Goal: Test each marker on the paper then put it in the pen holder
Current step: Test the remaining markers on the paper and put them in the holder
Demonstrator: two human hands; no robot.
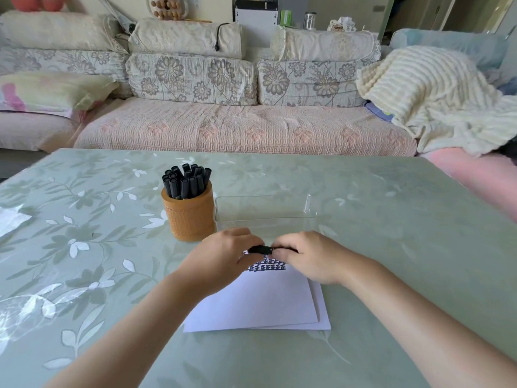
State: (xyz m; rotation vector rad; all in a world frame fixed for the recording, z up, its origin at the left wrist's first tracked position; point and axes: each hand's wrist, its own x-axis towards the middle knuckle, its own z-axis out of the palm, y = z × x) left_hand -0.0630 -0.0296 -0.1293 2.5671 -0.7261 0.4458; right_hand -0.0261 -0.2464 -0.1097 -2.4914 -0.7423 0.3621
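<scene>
Head view: a green, leaf-patterned table [391,219] stands before a flowered sofa [237,127]. On it an orange pen holder [190,217], full of black markers [186,180], sits just beside a clear tray [265,211]; white paper [257,301] lies nearer. The left hand [221,256] and right hand [310,256] each curl their fingers round one end of a black marker [260,249], held level above the paper's dark marks [268,266].

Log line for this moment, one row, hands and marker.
left hand: holds marker | right hand: holds same marker | marker: level, over far edge of paper | pen holder: stored markers inside
</scene>
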